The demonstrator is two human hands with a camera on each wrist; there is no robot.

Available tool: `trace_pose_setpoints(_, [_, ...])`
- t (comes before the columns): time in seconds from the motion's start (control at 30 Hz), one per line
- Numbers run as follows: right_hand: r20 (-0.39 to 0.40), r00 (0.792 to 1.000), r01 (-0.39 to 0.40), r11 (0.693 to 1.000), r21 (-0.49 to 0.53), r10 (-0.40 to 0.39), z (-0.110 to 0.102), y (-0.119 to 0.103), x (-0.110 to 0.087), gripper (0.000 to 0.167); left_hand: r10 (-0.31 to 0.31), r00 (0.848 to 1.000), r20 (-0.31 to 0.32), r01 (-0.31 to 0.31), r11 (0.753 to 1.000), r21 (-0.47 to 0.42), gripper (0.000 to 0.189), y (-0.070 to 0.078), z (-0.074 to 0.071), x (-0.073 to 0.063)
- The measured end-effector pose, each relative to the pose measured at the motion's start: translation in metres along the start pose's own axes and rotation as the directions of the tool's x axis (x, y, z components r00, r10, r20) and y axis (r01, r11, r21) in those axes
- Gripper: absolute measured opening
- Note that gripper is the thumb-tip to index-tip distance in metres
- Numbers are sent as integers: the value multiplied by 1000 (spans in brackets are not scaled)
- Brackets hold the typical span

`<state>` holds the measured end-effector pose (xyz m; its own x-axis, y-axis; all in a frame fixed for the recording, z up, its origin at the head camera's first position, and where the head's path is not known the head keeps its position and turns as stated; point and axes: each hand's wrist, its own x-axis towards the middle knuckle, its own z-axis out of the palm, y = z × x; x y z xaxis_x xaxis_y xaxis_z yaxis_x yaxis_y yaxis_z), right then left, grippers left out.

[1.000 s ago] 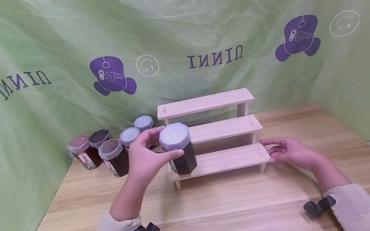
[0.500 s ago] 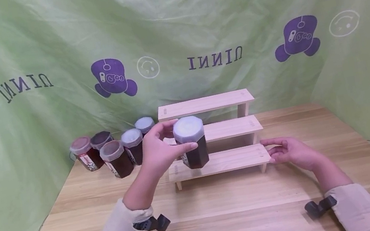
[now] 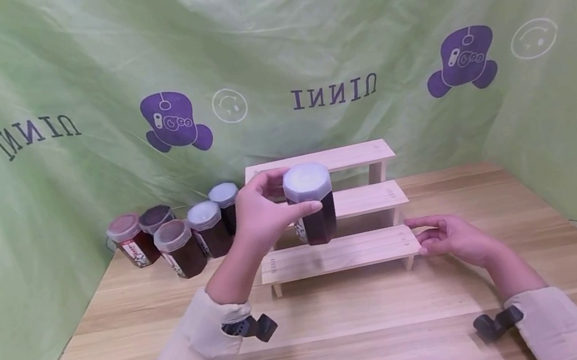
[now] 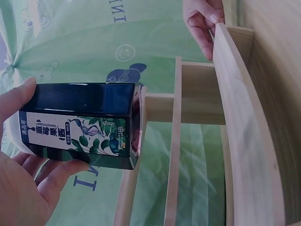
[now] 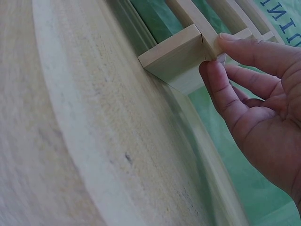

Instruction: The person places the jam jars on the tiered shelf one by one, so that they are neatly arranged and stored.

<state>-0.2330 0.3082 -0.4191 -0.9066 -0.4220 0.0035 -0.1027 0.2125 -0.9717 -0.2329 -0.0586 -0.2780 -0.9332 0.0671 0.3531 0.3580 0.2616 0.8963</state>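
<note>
My left hand (image 3: 262,215) grips a dark jam jar (image 3: 325,223) with a whitish octagonal lid, upright in the air in front of the middle shelf. In the left wrist view, thumb and fingers hold the jam jar (image 4: 77,125) near its lid, and its blueberry label faces that camera. Behind and below it stands a three-step wooden display stand (image 3: 339,255). At the stand's right end my right hand (image 3: 452,237) pinches the end of the lowest step. In the right wrist view, thumb and fingers of the right hand (image 5: 263,89) meet at the corner of the stand (image 5: 176,49).
Several more jars stand at the back left of the wooden table (image 3: 351,336), among them a reddish-lidded jar (image 3: 131,240) and a white-lidded jar (image 3: 209,229). A green printed cloth (image 3: 262,30) hangs behind and along both sides.
My left hand has carried the jam jar to the right and slightly up, from the stand's left end toward its middle. My right hand stays at the lowest step.
</note>
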Motion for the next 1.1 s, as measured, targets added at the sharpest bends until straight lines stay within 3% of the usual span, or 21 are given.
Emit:
trace_pose_setpoints(0.37, [4, 1000, -12, 1000, 7, 12, -1, -2, -1, 71, -31, 999, -17, 31, 999, -7, 70, 16, 17, 20])
trace_pose_setpoints(0.93, [-2, 1000, -15, 1000, -19, 15, 0, -4, -2, 73, 28, 997, -67, -27, 999, 19, 74, 28, 47, 48])
trace_pose_setpoints(1.1, [4, 1000, -8, 1000, -26, 8, -1, -4, -2, 72, 49, 995, -85, -44, 997, 67, 74, 31, 58, 58])
